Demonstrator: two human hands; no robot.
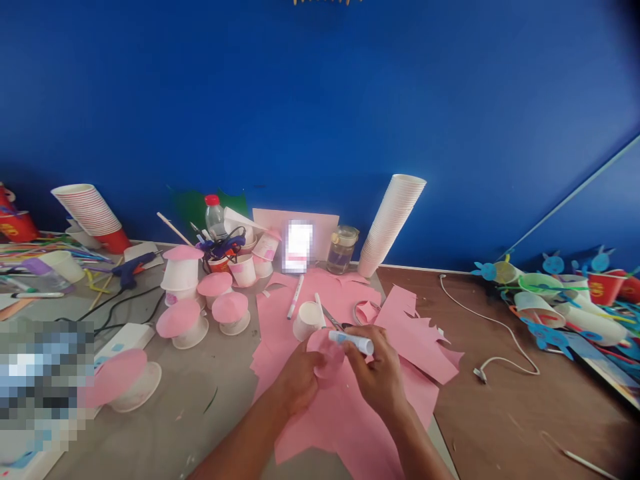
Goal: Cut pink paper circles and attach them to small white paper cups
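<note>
My left hand (296, 380) is closed on the edge of a pink paper disc (330, 363), held above pink paper sheets (345, 420). In my right hand (377, 370) is a white and pale-blue glue stick (359, 343), gripped between thumb and fingers. Its far end lies over the top of the disc; whether it touches cannot be made out. Just beyond my hands stands a white paper cup (305, 323). Scissors (333, 320) lie beside it, partly hidden by my right hand. A white marker (295, 298) rests on the paper farther back.
White cups with pink disc tops (177, 319) stand at left. A glue gun (134, 268), its cable and a power strip (125, 340) lie beyond. Tall cup stacks (393, 223) and a glass jar (343, 248) stand by the blue wall. A white cable (500, 323) crosses the right side.
</note>
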